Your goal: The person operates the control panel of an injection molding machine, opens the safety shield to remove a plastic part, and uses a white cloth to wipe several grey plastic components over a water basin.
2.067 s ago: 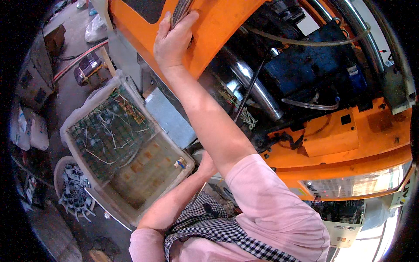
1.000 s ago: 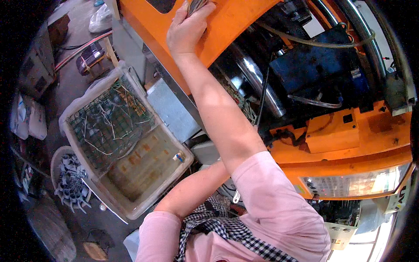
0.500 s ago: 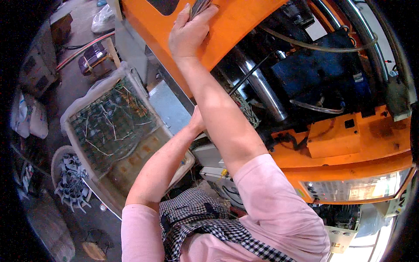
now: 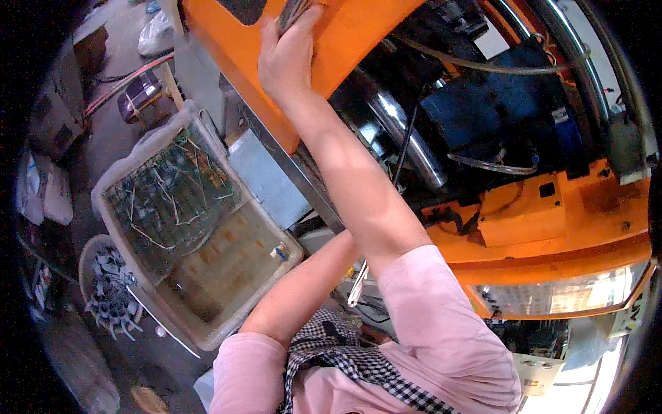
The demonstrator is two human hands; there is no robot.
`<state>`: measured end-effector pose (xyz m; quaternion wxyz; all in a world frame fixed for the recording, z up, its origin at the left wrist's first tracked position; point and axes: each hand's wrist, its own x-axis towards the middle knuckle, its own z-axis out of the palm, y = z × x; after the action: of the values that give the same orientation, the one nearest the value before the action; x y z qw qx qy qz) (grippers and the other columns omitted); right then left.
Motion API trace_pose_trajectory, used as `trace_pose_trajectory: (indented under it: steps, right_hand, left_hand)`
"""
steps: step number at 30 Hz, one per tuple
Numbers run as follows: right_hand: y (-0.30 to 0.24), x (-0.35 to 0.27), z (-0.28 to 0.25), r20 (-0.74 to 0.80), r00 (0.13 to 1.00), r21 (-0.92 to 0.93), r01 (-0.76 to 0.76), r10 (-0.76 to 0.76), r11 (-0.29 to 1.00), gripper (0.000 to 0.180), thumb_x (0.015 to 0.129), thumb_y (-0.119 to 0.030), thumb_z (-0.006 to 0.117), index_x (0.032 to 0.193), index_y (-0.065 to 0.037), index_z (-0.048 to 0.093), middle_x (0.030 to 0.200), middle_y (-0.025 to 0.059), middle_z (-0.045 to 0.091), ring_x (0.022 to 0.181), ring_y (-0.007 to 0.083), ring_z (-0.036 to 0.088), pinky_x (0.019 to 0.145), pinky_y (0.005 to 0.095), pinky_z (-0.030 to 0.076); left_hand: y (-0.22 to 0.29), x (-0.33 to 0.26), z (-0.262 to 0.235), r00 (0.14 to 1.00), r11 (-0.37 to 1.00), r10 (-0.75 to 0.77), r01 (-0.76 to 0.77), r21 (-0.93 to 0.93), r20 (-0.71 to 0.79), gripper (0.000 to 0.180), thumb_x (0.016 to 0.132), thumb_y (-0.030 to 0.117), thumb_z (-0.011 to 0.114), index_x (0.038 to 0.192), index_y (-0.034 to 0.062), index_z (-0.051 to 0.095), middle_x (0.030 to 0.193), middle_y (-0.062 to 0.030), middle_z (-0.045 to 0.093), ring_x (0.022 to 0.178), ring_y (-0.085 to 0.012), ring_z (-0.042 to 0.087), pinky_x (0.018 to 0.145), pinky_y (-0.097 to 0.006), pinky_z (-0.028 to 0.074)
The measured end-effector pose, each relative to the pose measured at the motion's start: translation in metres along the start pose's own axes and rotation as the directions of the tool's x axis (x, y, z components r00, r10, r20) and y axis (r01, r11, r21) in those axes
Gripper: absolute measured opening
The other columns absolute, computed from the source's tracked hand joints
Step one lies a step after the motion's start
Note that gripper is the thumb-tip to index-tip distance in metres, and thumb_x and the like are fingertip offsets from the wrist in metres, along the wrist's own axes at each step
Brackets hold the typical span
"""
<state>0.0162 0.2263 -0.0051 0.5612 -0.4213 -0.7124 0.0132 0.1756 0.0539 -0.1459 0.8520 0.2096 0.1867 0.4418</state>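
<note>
My right arm reaches up across the orange machine cover (image 4: pixel 372 24). My right hand (image 4: pixel 288 65) is closed around a grey metallic handle (image 4: pixel 295 15) on it, at the top edge of the view. My left forearm (image 4: pixel 303 279) passes beneath the right arm, which hides my left hand and its fingers. A thin dark rod (image 4: pixel 408 134) slants down in front of the shiny cylinder (image 4: pixel 414 148) and runs behind my right forearm. A pale narrow metal end (image 4: pixel 357 286) sticks out below that forearm; whether it belongs to the rod I cannot tell.
To the left stands a worn pale tub (image 4: pixel 207 338) with a green mesh and thin light sprues. Beside it, a round bin (image 4: pixel 89 276) holds grey finned parts. A dark blue block (image 4: pixel 476 103) and a clear hose (image 4: pixel 489 67) sit inside the machine.
My left forearm has moved right, under the right arm. The rod now stands steeper, and the pale metal end has come into view. My right hand keeps its hold as the view shifts slightly.
</note>
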Motion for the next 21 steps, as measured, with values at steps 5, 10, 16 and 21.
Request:
trace_pose_trajectory:
  steps: [5, 10, 16, 21]
  right_hand:
    - [0.016, -0.064, -0.103, 0.141, 0.985, -0.278, 0.137, -0.1, 0.951, 0.019, 0.075, -0.016, 0.063, 0.09, -0.004, 0.065, 0.096, 0.0155, 0.053, 0.09, 0.0303, 0.052, 0.076, 0.0344, 0.044]
    - [0.06, -0.134, -0.219, -0.045, 0.941, -0.856, -0.21, 0.336, 0.473, 0.037, 0.082, -0.025, 0.057, 0.107, 0.002, 0.054, 0.084, 0.0209, 0.054, 0.077, 0.0327, 0.056, 0.073, 0.0389, 0.044]
    - [0.08, -0.115, -0.199, 0.025, 0.528, -0.405, -0.771, 0.849, 0.491, 0.056, 0.081, -0.017, 0.053, 0.127, 0.006, 0.031, 0.086, 0.0282, 0.059, 0.081, 0.0392, 0.059, 0.069, 0.0422, 0.047]
    - [0.094, -0.069, -0.192, 0.03, 0.572, -0.684, -0.586, 0.82, 0.434, 0.042, 0.076, -0.006, 0.048, 0.115, 0.007, 0.041, 0.09, 0.031, 0.057, 0.086, 0.0415, 0.057, 0.073, 0.0438, 0.046]
  left_hand:
    - [0.023, -0.013, -0.014, 0.999, 0.999, -0.038, 0.038, -0.013, -0.039, 0.026, 0.087, 0.029, 0.053, 0.1, 0.0069, 0.053, 0.075, 0.0003, 0.052, 0.066, -0.0116, 0.05, 0.057, -0.028, 0.042]
    - [0.043, -0.021, 0.02, 0.96, 0.966, -0.26, 0.259, -0.025, -0.101, 0.032, 0.088, 0.036, 0.049, 0.076, 0.0055, 0.048, 0.051, -0.0007, 0.04, 0.035, -0.0106, 0.031, 0.033, -0.025, 0.021]
    - [0.062, -0.021, 0.019, 0.94, 0.943, -0.33, 0.325, -0.072, -0.08, 0.036, 0.089, 0.038, 0.047, 0.072, 0.0072, 0.044, 0.048, 0.0004, 0.037, 0.034, -0.0101, 0.027, 0.034, -0.026, 0.019]
    - [0.073, 0.022, 0.024, 0.967, 0.963, -0.252, 0.255, -0.087, 0.038, 0.032, 0.092, 0.032, 0.04, 0.071, 0.0089, 0.042, 0.048, 0.0026, 0.031, 0.035, -0.0102, 0.024, 0.034, -0.026, 0.018]
